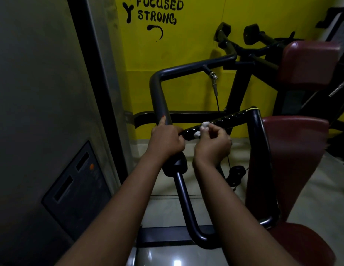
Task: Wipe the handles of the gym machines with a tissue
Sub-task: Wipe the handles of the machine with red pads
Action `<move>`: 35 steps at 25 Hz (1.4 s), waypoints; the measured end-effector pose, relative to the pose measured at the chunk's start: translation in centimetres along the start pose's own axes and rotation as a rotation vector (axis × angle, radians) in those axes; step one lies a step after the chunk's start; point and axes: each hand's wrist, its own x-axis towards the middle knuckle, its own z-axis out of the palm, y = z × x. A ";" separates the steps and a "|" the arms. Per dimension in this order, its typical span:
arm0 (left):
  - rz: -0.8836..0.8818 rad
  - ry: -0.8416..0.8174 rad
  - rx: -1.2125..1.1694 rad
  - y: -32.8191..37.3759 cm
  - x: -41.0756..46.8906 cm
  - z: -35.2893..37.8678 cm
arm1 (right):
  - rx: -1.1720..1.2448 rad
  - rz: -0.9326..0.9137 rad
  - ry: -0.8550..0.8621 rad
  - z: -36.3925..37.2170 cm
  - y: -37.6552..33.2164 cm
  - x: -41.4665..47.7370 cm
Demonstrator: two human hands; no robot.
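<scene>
One left hand (165,140), one right hand (212,144), one tissue (201,129), one handle (230,117), three red pads (309,62), perhaps two rollers (250,34).

yellow wall (186,89) with black painted words "focused strong" (159,11), grey wall (32,73) at left, dark panel (77,189) with an orange dot (91,166) low on it, pale glossy floor tiles (163,208), maroon padded seat (294,150) at right

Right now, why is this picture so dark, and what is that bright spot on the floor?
Head view: dim overall, only the yellow wall bright; a white glare spot on the glossy floor; the wide lens slants the dark wall strip; the tissue in the right hand is washed out against the black handle.
</scene>
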 end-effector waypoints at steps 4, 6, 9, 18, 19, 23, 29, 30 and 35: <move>-0.006 -0.048 -0.092 0.0 -0.2 0.3 | -0.240 -0.290 -0.141 -0.3 -0.2 0.3; -0.021 -0.055 -0.096 0.0 0.1 0.3 | -0.465 -0.459 -0.352 -0.4 0.3 -0.4; -0.058 -0.037 -0.094 0.1 0.3 0.4 | -0.609 -0.639 -0.455 -1.6 -0.3 2.1; -0.065 0.018 -0.142 -0.1 0.5 1.0 | -0.799 -1.116 -0.582 -2.0 0.0 2.7; -0.072 0.016 -0.153 -0.1 0.5 1.1 | -0.848 -1.161 -0.511 -2.1 -0.5 3.9; -0.115 0.014 -0.179 0.1 0.2 0.9 | -1.254 -0.932 -0.493 -1.0 -3.0 4.7; -0.114 0.041 -0.181 0.3 -0.4 0.5 | -1.055 -1.203 -0.940 -1.0 -3.0 4.7; -0.109 0.039 -0.191 0.2 -0.4 0.6 | -1.118 -1.180 -0.903 -1.0 -3.2 5.9; -0.139 0.037 -0.191 0.5 -0.6 0.5 | -1.348 -0.818 -0.807 2.0 -4.2 6.0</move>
